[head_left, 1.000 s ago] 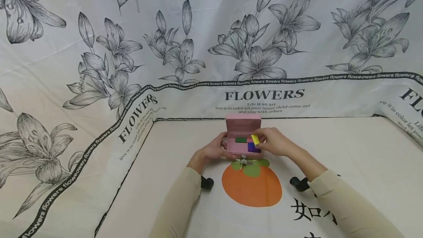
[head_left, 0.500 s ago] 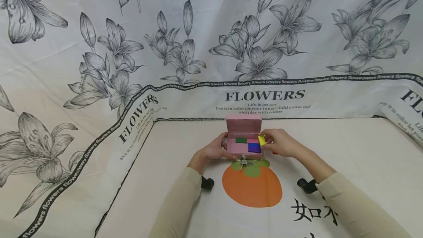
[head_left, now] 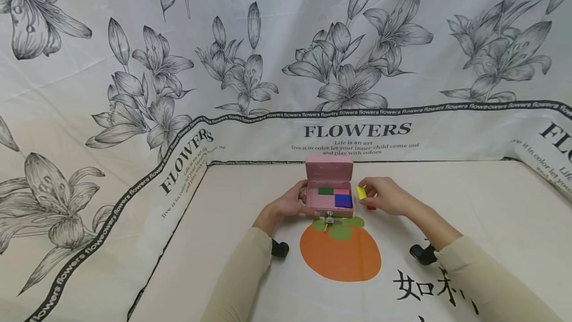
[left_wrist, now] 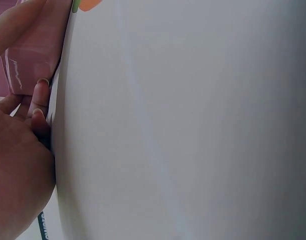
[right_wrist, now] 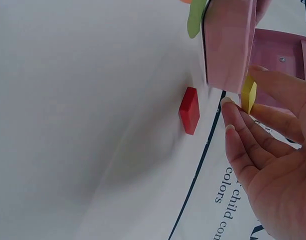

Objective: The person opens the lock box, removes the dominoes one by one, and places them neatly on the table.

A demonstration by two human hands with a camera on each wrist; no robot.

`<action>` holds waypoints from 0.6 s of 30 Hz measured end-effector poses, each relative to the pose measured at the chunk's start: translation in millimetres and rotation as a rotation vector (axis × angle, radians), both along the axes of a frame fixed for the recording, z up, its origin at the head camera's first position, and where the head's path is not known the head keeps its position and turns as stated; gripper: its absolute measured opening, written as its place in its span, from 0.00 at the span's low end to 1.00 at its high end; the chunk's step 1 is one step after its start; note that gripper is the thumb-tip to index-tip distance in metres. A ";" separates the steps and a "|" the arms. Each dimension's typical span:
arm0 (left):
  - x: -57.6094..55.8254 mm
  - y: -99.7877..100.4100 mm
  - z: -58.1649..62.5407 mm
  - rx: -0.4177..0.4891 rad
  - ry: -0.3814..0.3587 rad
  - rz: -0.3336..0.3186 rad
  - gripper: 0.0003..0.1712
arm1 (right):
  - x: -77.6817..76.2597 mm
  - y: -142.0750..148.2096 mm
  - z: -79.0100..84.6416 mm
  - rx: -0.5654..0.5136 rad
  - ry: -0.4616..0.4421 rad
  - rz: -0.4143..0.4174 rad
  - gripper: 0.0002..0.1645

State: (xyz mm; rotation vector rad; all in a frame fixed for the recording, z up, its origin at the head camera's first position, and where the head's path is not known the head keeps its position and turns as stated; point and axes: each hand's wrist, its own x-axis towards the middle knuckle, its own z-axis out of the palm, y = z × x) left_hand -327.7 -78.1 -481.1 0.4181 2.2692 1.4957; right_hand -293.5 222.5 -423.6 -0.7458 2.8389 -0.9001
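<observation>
A small pink cash box (head_left: 319, 201) stands with its lid (head_left: 329, 169) raised. Inside are a green block (head_left: 325, 191), a pink block (head_left: 342, 192) and a blue block (head_left: 343, 201). My left hand (head_left: 286, 201) grips the box's left side, its thumb along the front. My right hand (head_left: 388, 198) pinches a yellow block (head_left: 361, 193) between thumb and fingertips, just outside the right wall. Under that hand a red block (right_wrist: 189, 111) lies on the tablecloth, fully seen in the right wrist view. A key hangs from the lock (head_left: 329, 214) at the front.
A white cloth (head_left: 250, 183) covers the table, printed with an orange persimmon (head_left: 340, 253) and black characters (head_left: 422, 286). Behind the box rises a flower-printed curtain (head_left: 268, 83). Black wrist-camera mounts (head_left: 280, 249) sit by the wrists.
My right hand has carried the yellow block from over the box's inside rightward past its right wall. More of the blue and red blocks now shows. My left hand has stayed on the box.
</observation>
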 end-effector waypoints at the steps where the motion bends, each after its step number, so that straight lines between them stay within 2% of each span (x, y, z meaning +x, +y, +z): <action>1: 0.4 -0.2 0.2 -0.001 -0.004 0.001 0.58 | 0.5 1.5 -0.4 0.003 -0.003 -0.001 0.23; 18: 2.1 -0.5 1.6 -0.007 0.002 -0.002 0.59 | 7.0 28.1 -4.6 0.067 0.017 -0.024 0.22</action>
